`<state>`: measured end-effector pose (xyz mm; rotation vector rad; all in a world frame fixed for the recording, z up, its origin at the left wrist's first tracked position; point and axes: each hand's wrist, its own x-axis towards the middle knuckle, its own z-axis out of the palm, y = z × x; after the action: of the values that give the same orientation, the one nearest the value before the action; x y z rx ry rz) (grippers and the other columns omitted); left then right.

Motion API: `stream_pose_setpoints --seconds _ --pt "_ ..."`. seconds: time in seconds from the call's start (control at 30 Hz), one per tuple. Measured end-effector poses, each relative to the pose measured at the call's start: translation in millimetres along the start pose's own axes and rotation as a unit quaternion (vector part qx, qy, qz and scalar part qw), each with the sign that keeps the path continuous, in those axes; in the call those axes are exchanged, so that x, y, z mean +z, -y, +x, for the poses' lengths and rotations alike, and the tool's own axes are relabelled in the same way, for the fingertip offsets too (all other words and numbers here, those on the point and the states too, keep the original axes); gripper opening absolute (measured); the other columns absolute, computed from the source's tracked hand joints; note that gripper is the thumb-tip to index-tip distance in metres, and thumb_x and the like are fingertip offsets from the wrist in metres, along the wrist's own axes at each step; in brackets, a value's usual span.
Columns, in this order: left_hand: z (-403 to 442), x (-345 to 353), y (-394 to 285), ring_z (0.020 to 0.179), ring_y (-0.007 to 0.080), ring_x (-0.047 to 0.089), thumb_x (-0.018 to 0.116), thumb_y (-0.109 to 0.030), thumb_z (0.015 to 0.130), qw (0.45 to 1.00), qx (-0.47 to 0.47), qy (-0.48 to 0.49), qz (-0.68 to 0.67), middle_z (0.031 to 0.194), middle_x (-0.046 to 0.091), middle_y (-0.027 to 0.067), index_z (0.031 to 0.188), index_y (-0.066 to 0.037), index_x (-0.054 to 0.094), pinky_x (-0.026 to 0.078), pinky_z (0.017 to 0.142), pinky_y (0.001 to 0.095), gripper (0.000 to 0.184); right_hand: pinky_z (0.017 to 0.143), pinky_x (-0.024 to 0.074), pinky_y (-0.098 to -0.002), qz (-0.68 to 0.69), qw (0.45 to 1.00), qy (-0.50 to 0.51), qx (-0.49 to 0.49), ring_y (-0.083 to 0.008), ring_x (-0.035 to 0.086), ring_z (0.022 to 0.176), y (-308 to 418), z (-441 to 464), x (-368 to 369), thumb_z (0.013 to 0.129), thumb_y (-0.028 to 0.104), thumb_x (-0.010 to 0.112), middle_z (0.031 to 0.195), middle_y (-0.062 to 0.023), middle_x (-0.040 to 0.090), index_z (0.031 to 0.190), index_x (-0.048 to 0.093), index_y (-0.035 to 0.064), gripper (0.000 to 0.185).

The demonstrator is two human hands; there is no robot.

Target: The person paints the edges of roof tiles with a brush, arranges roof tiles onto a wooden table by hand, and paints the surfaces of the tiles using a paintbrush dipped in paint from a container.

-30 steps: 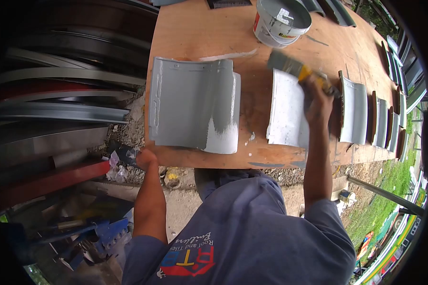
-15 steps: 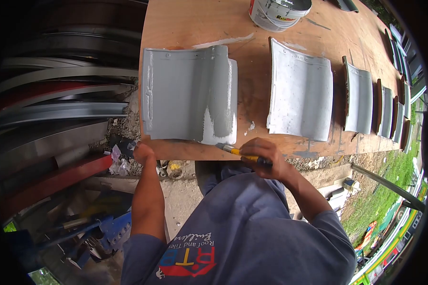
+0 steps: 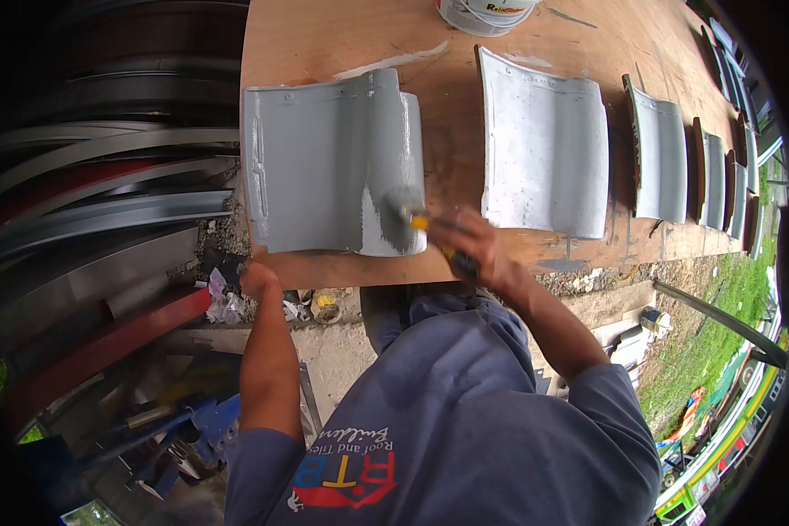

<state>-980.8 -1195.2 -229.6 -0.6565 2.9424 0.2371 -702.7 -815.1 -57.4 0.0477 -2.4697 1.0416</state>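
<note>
My right hand (image 3: 466,241) is closed around a paintbrush (image 3: 419,222) with a yellow and dark handle. The motion-blurred bristles are on the lower right side of a curved roof tile (image 3: 316,167). Grey paint covers most of this tile, with a white patch left of the brush and thin pale streaks along both sides. At the table's near left corner, my left hand (image 3: 259,278) is curled, and whatever it grips is hidden. To the right lies a paler, speckled roof tile (image 3: 545,149).
A white paint bucket (image 3: 489,16) stands at the far side of the wooden table (image 3: 451,105). Several more tiles (image 3: 660,159) line up to the right. Curved metal sheets (image 3: 105,210) are stacked at left. Grass (image 3: 706,351) lies beyond the table at right.
My right hand has moved the paintbrush away from me, up from the tile's near edge. Grey paint now covers more of the white patch. The view has shifted slightly.
</note>
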Motion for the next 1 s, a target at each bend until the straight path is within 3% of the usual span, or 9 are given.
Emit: stream_pose_setpoints --seconds 0.1,0.17,0.27,0.33,0.43,0.7,0.83,0.93,1.0 --pt "2 2 1 0.101 0.0445 0.07 0.041 -0.03 0.097 0.999 -0.007 -0.01 -0.034 0.11 0.072 0.0254 0.098 0.006 0.074 0.055 0.092 0.0518 0.049 0.085 0.0568 -0.0426 0.07 0.996 0.06 -0.012 -0.0344 0.067 0.102 31 -36 2 0.068 -0.002 0.075 0.116 -0.0158 0.069 0.116 0.069 0.0016 0.048" --pt "-11 -12 -12 0.102 0.044 0.07 0.04 -0.032 0.098 0.994 -0.081 -0.008 -0.078 0.11 0.072 0.026 0.099 0.007 0.074 0.055 0.093 0.0523 0.052 0.085 0.0571 -0.043 0.107 0.991 0.08 -0.013 -0.0348 0.067 0.102 37 -42 -7 0.067 -0.002 0.076 0.115 -0.0161 0.069 0.115 0.069 0.0011 0.048" --pt "-14 -19 -18 0.104 0.0448 0.069 0.04 -0.033 0.097 0.994 -0.078 -0.003 -0.071 0.111 0.071 0.0278 0.099 0.009 0.073 0.053 0.096 0.0516 0.053 0.082 0.0575 -0.0407 0.158 0.987 0.026 0.033 -0.0339 0.068 0.099 24 -38 -18 0.07 -0.004 0.077 0.112 -0.0166 0.07 0.111 0.07 0.0017 0.041" --pt "-9 -14 -14 0.105 0.0451 0.069 0.041 -0.033 0.097 0.992 -0.083 -0.001 -0.095 0.111 0.071 0.0283 0.098 0.009 0.074 0.052 0.096 0.0515 0.053 0.08 0.0571 -0.0389 0.088 0.98 -0.112 0.141 -0.0332 0.07 0.095 16 -29 -14 0.076 -0.005 0.077 0.106 -0.0166 0.071 0.107 0.071 0.0024 0.033" --pt "-19 -20 -17 0.106 0.0452 0.069 0.042 -0.034 0.097 0.983 -0.109 0.015 -0.146 0.11 0.071 0.0295 0.098 0.009 0.074 0.053 0.096 0.0518 0.054 0.08 0.0562 -0.0384 0.074 0.957 -0.228 0.165 -0.0321 0.07 0.091 2 -18 10 0.08 -0.005 0.076 0.102 -0.0161 0.071 0.105 0.072 0.003 0.026" --pt "19 12 7 0.098 0.0422 0.072 0.05 -0.045 0.093 0.988 -0.115 -0.009 -0.098 0.112 0.072 0.0266 0.103 0.006 0.075 0.058 0.086 0.0517 0.057 0.077 0.0566 -0.0387 0.201 0.951 -0.064 0.226 -0.032 0.071 0.087 29 -85 -8 0.082 0.0 0.076 0.098 -0.0138 0.073 0.103 0.074 0.003 0.021" --pt "4 -3 -5 0.106 0.0457 0.069 0.049 -0.043 0.095 0.98 -0.126 -0.001 -0.155 0.112 0.07 0.0312 0.099 0.01 0.073 0.053 0.096 0.054 0.058 0.084 0.0565 -0.0373 0.193 0.948 -0.044 0.25 -0.0276 0.072 0.096 9 -59 -23 0.082 0.0 0.078 0.103 -0.0139 0.074 0.103 0.073 0.0022 0.022" --pt "-7 -8 -10 0.106 0.0459 0.069 0.05 -0.043 0.095 0.971 -0.14 0.011 -0.194 0.114 0.07 0.0311 0.1 0.008 0.073 0.053 0.096 0.054 0.057 0.082 0.0572 -0.0368 0.13 0.951 -0.106 0.261 -0.029 0.073 0.095 -8 -25 -4 0.083 0.0 0.077 0.104 -0.0138 0.074 0.105 0.073 0.0031 0.023" --pt "-5 -12 -11 0.106 0.0461 0.069 0.05 -0.043 0.096 0.965 -0.151 0.009 -0.214 0.115 0.07 0.0309 0.1 0.008 0.073 0.053 0.095 0.054 0.056 0.08 0.0576 -0.0359 0.043 0.947 -0.244 0.202 -0.0309 0.072 0.093 -13 -5 10 0.083 0.0 0.076 0.104 -0.0147 0.074 0.106 0.073 0.0032 0.023"
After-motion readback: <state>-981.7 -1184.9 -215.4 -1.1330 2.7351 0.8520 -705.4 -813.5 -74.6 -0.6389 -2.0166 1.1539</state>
